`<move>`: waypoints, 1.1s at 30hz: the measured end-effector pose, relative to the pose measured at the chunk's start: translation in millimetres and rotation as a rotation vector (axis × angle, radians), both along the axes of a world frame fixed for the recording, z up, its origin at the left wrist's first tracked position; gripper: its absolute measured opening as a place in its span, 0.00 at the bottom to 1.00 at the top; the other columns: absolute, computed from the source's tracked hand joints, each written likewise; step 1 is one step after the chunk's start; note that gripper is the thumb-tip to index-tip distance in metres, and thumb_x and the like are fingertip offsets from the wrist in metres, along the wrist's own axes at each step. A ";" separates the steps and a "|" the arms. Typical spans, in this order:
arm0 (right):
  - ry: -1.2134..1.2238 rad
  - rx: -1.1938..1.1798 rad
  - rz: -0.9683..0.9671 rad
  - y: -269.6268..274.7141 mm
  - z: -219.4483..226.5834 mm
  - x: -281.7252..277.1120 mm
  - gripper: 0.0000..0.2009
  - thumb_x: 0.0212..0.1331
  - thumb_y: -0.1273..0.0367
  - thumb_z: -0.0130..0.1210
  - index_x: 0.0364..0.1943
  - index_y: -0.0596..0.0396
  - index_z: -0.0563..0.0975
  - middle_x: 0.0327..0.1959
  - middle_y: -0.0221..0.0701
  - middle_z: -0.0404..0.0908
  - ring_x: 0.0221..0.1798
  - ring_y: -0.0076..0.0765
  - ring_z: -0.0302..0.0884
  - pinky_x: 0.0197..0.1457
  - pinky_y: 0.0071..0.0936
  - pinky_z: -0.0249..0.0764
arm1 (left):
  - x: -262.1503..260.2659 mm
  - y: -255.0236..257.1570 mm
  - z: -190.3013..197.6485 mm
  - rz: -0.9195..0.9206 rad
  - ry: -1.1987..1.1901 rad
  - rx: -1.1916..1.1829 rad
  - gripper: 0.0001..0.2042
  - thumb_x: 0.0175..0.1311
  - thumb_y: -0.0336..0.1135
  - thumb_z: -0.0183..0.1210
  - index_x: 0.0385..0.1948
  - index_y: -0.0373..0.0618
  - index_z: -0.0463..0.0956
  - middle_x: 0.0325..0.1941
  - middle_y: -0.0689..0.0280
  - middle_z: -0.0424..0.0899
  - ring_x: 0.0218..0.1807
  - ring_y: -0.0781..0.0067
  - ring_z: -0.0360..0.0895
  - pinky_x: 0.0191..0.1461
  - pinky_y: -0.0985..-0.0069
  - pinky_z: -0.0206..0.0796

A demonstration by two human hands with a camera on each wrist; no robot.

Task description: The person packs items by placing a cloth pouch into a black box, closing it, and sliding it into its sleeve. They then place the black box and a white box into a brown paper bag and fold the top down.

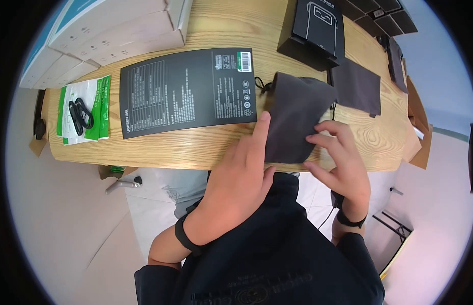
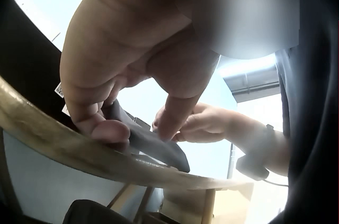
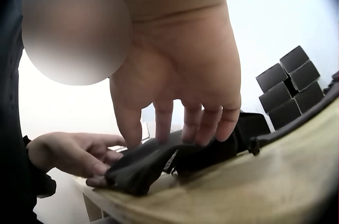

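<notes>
Grey drawstring pouch (image 1: 296,114) right of frame centre, between left hand (image 1: 241,178), index straight, and loosely bent right hand (image 1: 344,161), without grip; apparently being straightened, probably calling next for light, even pressure.

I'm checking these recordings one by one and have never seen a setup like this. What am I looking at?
There's no machine here: a person is working with two bare hands. The large round picture comes from a camera worn on the head, looking down. The other two come from cameras on the wrists, each watching its own hand.

On the wooden table lie a dark printed package, green-and-white packets with a black cable on top, a black box and a flat grey cloth. White boxes stand at the back left.

Both the left hand and right hand are at a dark pouch, one on either side. I can't see a firm grip.
</notes>
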State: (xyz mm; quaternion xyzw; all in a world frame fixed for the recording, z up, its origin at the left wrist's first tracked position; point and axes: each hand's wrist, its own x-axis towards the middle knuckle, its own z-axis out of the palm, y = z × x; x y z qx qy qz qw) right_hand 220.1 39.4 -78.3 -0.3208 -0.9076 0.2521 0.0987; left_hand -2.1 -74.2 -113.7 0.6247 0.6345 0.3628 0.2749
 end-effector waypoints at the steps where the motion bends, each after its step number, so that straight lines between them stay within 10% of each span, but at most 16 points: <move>1: 0.009 -0.009 -0.028 -4.7 -9.5 -0.9 0.26 0.46 0.69 0.74 0.54 0.52 0.81 0.60 0.41 0.75 0.62 0.52 0.72 0.64 0.41 0.69 | -2.2 1.5 1.3 -0.013 0.004 -0.009 0.44 0.59 0.27 0.67 0.77 0.41 0.53 0.47 0.51 0.78 0.48 0.49 0.78 0.50 0.59 0.75; 6: -0.022 0.055 -0.058 -17.5 -23.3 -7.9 0.30 0.41 0.65 0.76 0.55 0.48 0.81 0.62 0.37 0.73 0.66 0.52 0.68 0.67 0.46 0.63 | -7.3 10.3 14.0 -0.233 0.201 -0.169 0.38 0.52 0.26 0.72 0.70 0.48 0.69 0.61 0.48 0.70 0.56 0.46 0.71 0.59 0.59 0.71; 18: 0.175 0.099 -0.019 -37.2 -50.8 2.0 0.23 0.31 0.69 0.72 0.41 0.49 0.85 0.46 0.28 0.79 0.50 0.44 0.74 0.52 0.38 0.71 | 13.3 -12.4 -13.2 -0.073 0.410 0.152 0.17 0.51 0.27 0.68 0.45 0.53 0.84 0.61 0.59 0.64 0.60 0.53 0.66 0.60 0.61 0.66; 25: 0.250 0.054 0.033 -31.6 -44.2 3.9 0.18 0.33 0.70 0.68 0.37 0.51 0.85 0.37 0.28 0.80 0.40 0.42 0.77 0.45 0.38 0.71 | 15.0 -11.8 -9.3 0.013 0.426 0.356 0.25 0.43 0.35 0.76 0.49 0.64 0.86 0.54 0.61 0.68 0.61 0.48 0.64 0.63 0.60 0.62; 33: 0.284 0.078 0.068 -22.5 -29.8 4.3 0.22 0.32 0.70 0.71 0.41 0.51 0.84 0.40 0.30 0.80 0.43 0.44 0.76 0.46 0.40 0.71 | 5.6 20.2 13.3 -0.292 0.291 0.190 0.11 0.49 0.27 0.62 0.37 0.41 0.80 0.38 0.63 0.82 0.46 0.60 0.82 0.58 0.62 0.69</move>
